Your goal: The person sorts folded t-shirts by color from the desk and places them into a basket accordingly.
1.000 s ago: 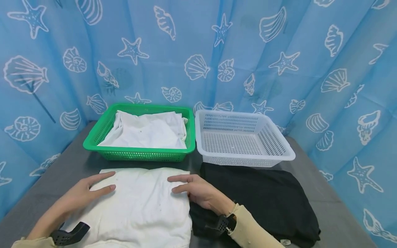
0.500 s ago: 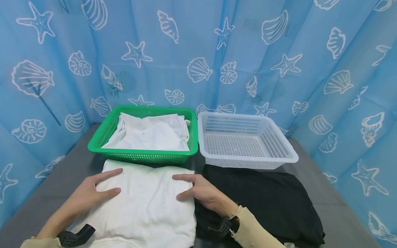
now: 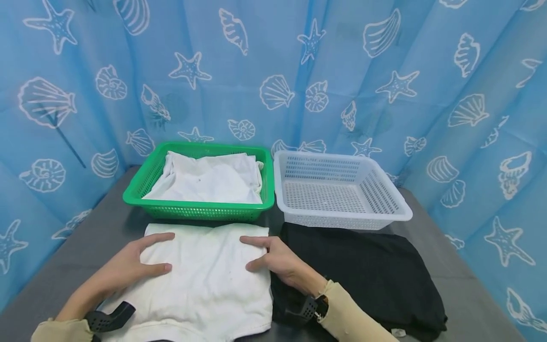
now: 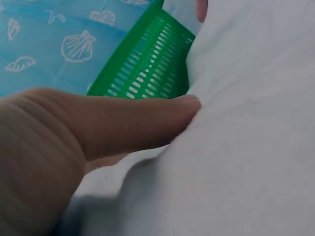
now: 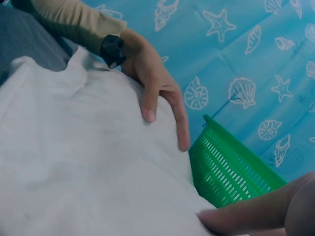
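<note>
Blue seashell curtain point(image 3: 273, 71) all round, grey table point(image 3: 85, 232) underneath, and right in the middle of the action sits a folded white garment point(image 3: 201, 280), flat on the table between the two hands. Left hand point(image 3: 128, 266) lies on its left part with fingers straight, thumb pressed into the cloth as the left wrist view shows point(image 4: 147, 123). Right hand point(image 3: 278, 259) rests at the right edge, fingers also stretched out and flat, nothing pinched or curled round. So both hands are relaxed and flat, just pressing.

Looks to me like the smoothing stage of a fold: the cloth is already squared up and getting patted flat. My guess is the next move needs fingers slid under the edges on both sides so the bundle lifts without falling open.

Just past the fingertips is a green basket point(image 3: 141, 190) already holding white cloth point(image 3: 205, 183). Beyond the right hand, a white basket point(image 3: 397, 209) with nothing visible inside, and beside that hand's wrist a black garment point(image 3: 372, 270) lies spread on the table.
</note>
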